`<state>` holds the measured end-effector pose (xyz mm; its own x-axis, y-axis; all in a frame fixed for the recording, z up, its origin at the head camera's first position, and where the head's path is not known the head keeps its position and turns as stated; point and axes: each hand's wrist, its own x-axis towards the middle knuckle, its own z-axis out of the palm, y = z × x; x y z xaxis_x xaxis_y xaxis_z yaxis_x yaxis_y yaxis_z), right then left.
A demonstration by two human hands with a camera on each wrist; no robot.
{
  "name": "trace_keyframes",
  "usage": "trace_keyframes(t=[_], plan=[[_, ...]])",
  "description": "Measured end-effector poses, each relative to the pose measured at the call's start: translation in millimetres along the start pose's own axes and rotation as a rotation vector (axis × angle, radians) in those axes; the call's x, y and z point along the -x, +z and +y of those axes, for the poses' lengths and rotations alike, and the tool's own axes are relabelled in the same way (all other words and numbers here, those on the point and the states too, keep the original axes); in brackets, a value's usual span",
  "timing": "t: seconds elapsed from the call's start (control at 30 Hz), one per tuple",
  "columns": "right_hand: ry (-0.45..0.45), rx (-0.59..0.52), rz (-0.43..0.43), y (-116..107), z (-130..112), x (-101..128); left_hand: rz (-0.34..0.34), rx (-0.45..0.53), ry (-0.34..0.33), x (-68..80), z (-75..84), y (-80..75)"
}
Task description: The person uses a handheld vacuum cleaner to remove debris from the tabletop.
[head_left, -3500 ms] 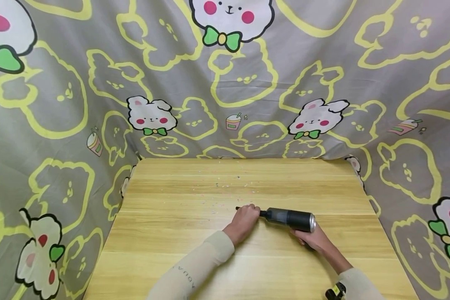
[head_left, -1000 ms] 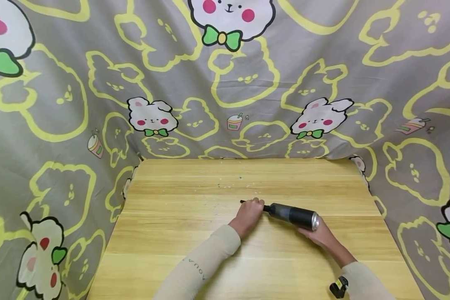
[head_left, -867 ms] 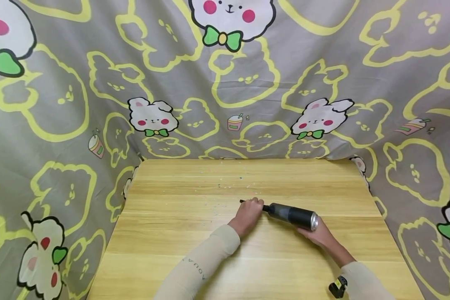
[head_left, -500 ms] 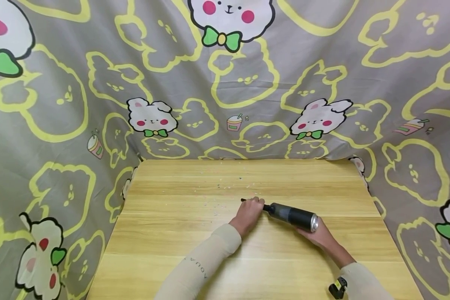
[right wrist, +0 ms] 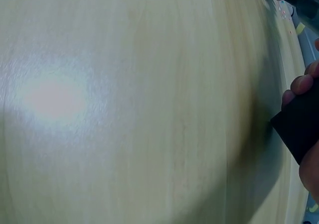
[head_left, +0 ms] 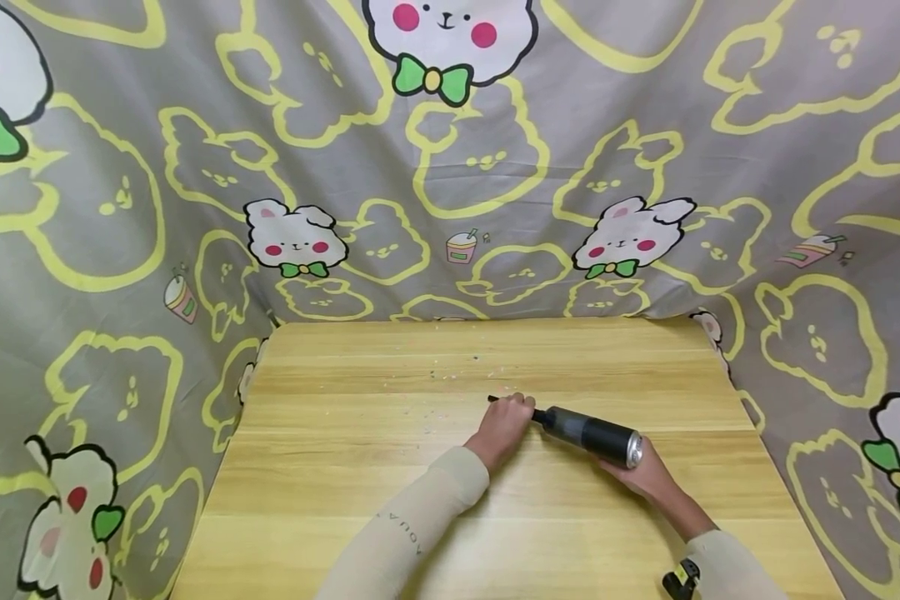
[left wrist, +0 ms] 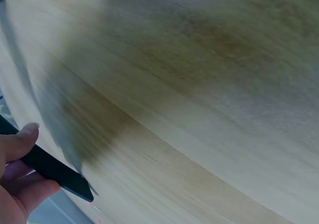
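A black handheld vacuum cleaner (head_left: 603, 435) with a grey see-through section and a silver end is held over the wooden table, nozzle toward the left. My left hand (head_left: 501, 429) grips its narrow black nozzle, whose tip sticks out past the fingers. In the left wrist view, thumb and fingers pinch the flat dark nozzle (left wrist: 57, 174) from either side. My right hand (head_left: 637, 477) holds the handle under the silver end; in the right wrist view the fingers wrap round a black handle (right wrist: 299, 122). Small coloured scraps (head_left: 476, 358) lie scattered beyond and left of the nozzle.
The light wooden table (head_left: 330, 467) runs back to a grey patterned curtain (head_left: 390, 167), which also hangs along the left and right sides. A small black and yellow device (head_left: 680, 578) sits at the right wrist.
Both hands and the vacuum cleaner have shifted a little to the right over the table. The grip of each hand looks the same, and the head view has turned slightly.
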<state>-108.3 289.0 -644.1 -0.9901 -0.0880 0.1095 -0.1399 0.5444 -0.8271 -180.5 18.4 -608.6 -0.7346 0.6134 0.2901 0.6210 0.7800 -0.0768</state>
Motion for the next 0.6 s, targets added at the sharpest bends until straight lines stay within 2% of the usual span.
trace_keyframes(t=[0.3,0.43,0.6], plan=[[0.028,-0.009,0.011,-7.3,2.8,1.9,0.026,-0.031,0.016,-7.3,4.4,2.8],[0.013,-0.027,0.017,-12.8,-12.4,4.0,0.016,-0.03,0.021,-11.0,6.0,4.2],[0.007,0.001,0.029,-14.6,-8.3,5.4,0.002,-0.027,0.023,-15.8,8.6,5.5]])
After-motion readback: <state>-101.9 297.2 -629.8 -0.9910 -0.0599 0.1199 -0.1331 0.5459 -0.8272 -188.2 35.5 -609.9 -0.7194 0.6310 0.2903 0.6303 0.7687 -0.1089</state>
